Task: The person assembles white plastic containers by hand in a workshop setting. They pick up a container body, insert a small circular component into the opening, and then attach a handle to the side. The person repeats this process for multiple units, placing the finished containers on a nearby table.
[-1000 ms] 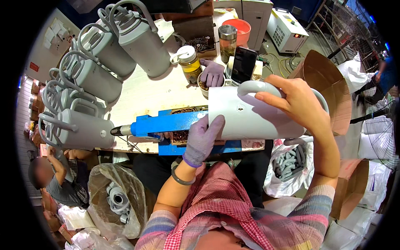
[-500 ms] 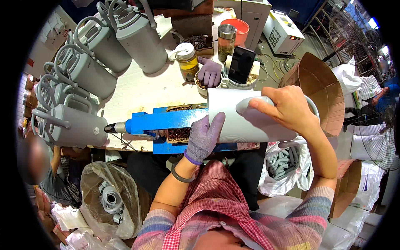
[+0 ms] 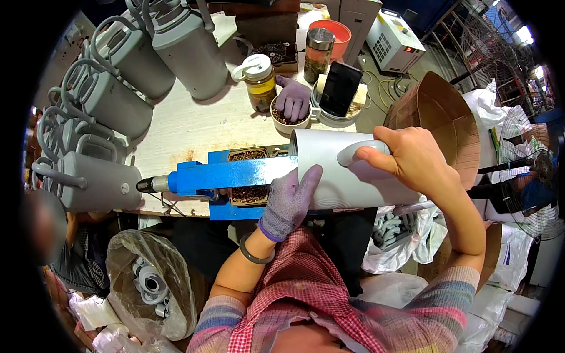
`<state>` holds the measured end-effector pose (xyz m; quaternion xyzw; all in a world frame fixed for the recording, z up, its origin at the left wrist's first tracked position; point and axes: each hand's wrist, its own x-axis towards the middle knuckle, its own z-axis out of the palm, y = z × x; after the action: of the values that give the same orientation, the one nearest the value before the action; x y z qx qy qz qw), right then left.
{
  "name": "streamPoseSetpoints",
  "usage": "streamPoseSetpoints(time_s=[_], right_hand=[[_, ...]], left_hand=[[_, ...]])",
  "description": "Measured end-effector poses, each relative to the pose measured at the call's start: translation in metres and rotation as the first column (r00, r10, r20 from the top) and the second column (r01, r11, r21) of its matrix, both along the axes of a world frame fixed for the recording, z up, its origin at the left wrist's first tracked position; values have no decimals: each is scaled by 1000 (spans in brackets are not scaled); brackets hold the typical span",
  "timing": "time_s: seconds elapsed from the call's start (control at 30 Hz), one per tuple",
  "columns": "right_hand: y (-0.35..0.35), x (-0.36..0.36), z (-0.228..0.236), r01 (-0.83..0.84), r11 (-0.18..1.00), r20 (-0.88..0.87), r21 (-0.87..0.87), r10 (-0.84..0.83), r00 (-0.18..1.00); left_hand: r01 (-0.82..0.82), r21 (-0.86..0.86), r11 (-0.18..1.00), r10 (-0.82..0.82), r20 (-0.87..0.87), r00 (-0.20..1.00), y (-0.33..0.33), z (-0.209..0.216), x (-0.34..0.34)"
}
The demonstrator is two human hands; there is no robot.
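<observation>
A light grey jug-like body (image 3: pixel 329 176) lies on its side, with its open end around the end of a blue metal arm (image 3: pixel 235 175). My right hand (image 3: pixel 412 154), bare, is closed around its curved grey handle (image 3: pixel 356 152). At the open end is my left hand (image 3: pixel 288 203) in a purple-grey glove. Its thumb lies on the outer wall and its fingers bend in at the rim; the fingertips are partly hidden. Below the arm sits an open box of small brown metal pieces (image 3: pixel 250 194), on a blue base (image 3: pixel 220 210).
Several grey jugs (image 3: pixel 109 176) crowd the table's left side. Behind the work stand a white cup (image 3: pixel 288 127) with a loose purple glove (image 3: pixel 292 101), a lidded jar (image 3: pixel 259 88), a tumbler (image 3: pixel 318 56) and a phone (image 3: pixel 339 89). Bags of grey parts (image 3: pixel 154 285) flank my legs.
The grey jug has shifted slightly right along the blue arm, so more of the arm shows. Both hands keep their hold. The whole view has also shifted a little.
</observation>
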<state>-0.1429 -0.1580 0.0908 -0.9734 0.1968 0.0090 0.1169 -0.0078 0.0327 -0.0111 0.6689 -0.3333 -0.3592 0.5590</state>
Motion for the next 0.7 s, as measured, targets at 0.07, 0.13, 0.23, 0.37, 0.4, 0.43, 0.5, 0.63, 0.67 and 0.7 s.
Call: streamPoseSetpoints(time_s=[0.07, 0.13, 0.23, 0.37, 0.4, 0.43, 0.5, 0.63, 0.67, 0.7], right_hand=[[1, 0, 0, -6, 1000, -1, -10, 6, 1000], [1, 0, 0, -9, 1000, -1, -21, 9, 1000], [3, -1, 0, -6, 999, 0, -36, 6, 1000], [8, -3, -1, -9, 996, -5, -83, 9, 1000], [9, -3, -2, -12, 995, -6, -102, 11, 1000], [12, -1, -2, -8, 991, -1, -136, 8, 1000], [18, 1, 0, 13, 979, 18, -205, -9, 1000], [14, -1, -5, 39, 981, 100, -189, -20, 995], [12, 1, -6, 48, 984, 95, -173, -32, 995], [12, -1, -12, 56, 988, 144, -143, -35, 989]], left_hand=[[-27, -58, 998, 29, 35, 999, -1, -6, -2], [-33, -50, 998, 34, 23, 999, -1, -4, -3], [-15, -13, 1000, 14, -35, 999, 0, -2, -4], [-22, -9, 1000, 22, 17, 1000, 1, -11, -4], [-29, -8, 1000, 30, 15, 999, 1, -14, -4], [-37, -6, 999, 37, 13, 999, 2, -16, -3], [-57, -24, 998, 58, 14, 998, 0, -10, -5], [-97, -16, 995, 92, -195, 976, 4, -11, -19], [-7, 13, 1000, 8, -42, 999, 14, -19, -9], [62, -174, 983, -86, -134, 987, 21, -9, -14]])
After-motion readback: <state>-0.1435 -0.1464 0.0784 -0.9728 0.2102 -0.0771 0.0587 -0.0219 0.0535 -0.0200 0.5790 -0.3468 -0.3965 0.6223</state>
